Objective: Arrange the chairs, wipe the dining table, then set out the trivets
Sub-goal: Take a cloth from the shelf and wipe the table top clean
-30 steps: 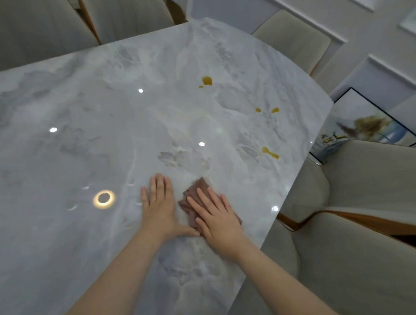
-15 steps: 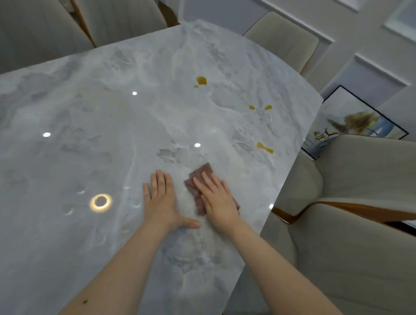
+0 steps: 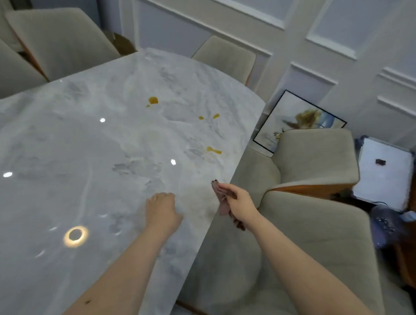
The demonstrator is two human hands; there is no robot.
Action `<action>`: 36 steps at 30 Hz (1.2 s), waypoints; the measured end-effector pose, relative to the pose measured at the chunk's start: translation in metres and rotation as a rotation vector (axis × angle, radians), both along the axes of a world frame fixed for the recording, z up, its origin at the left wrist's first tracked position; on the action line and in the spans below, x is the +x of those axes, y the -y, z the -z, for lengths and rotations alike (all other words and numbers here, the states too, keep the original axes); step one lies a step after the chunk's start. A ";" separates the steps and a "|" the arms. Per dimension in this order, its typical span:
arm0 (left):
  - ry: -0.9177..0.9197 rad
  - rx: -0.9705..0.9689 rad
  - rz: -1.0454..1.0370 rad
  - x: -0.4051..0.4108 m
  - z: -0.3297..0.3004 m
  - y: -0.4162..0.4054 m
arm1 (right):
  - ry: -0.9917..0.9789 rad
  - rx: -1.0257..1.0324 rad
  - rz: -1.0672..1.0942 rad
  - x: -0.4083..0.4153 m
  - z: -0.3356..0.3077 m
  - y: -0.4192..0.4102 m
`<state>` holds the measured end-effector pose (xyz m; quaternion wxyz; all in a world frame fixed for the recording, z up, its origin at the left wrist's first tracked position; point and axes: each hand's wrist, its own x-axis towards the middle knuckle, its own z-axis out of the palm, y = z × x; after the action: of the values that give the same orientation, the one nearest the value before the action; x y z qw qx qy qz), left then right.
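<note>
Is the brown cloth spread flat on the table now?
No. The cloth hangs bunched from the right hand, lifted at the table edge.

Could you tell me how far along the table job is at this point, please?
Chairs stand at the table, so arranging looks done. Wiping is in hand: the right hand grips the cloth at the edge; the left hand rests on the top. Orange spills remain. No trivets are in view.

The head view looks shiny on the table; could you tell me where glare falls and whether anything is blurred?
Head view: a ring-shaped lamp reflection and small bright spots glare on the marble table; the right hand and its cloth are slightly motion-blurred; wall lines bow from wide-angle distortion.
</note>
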<state>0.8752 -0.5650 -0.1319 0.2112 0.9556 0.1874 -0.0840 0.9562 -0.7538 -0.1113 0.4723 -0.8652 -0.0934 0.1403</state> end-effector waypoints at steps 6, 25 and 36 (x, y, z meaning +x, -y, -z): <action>0.216 -0.316 -0.011 0.029 -0.047 0.108 | -0.286 0.496 0.238 0.006 -0.040 0.082; 0.548 -0.868 0.074 0.106 -0.146 0.519 | -0.344 0.812 0.406 0.023 -0.141 0.458; 0.509 -0.956 0.048 0.218 -0.143 0.584 | -0.312 0.695 0.449 0.113 -0.129 0.538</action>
<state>1.0927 -1.1495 0.0107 0.6592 0.7471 0.0494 0.0695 1.0694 -1.2915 0.0176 0.7623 -0.6223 0.1279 0.1235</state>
